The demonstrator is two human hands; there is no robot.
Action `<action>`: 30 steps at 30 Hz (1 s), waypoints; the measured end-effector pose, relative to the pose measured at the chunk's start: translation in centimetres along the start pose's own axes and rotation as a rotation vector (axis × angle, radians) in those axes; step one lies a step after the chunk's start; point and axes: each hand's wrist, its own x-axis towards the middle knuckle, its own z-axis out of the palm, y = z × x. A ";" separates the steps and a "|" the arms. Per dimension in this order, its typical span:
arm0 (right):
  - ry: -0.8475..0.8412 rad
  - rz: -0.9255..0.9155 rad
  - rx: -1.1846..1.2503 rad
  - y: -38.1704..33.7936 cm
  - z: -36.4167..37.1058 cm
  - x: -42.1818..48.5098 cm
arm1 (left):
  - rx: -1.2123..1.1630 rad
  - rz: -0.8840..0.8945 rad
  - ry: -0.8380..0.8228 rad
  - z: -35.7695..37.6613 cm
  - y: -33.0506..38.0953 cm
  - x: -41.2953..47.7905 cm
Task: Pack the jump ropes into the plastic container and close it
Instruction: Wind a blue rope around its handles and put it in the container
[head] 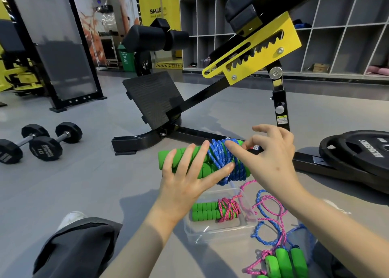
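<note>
- Grip: left hand (185, 180) lies flat-fingered against the blue-and-white corded jump rope with green foam handles (217, 157). Right hand (273, 157) pinches the wrap w/ index + thumb.
- Step: prob. securing the wrap. Bundle is held above the clear rectangular plastic container (210, 231); pink-corded bundle (228, 209) already inside.
- Next: lower it in beside that one w/o the cord unwinding.
- In the way: loose pink and blue ropes (271, 214) on floor, trailing over container's right edge. Lid not made out.
</note>
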 end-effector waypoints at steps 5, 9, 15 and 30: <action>-0.097 0.115 0.106 0.0 -0.1 0.0 | -0.011 -0.003 -0.006 0.0 0.5 -0.2; -0.168 0.248 0.274 0.6 0.3 0.3 | -0.031 0.015 -0.012 0.1 0.9 -0.6; -0.323 0.350 0.295 1.2 0.1 1.1 | -0.033 0.062 -0.025 0.1 0.9 -1.0; -0.085 -0.258 0.005 2.4 2.0 -0.5 | -0.023 0.016 -0.030 0.3 1.9 -1.1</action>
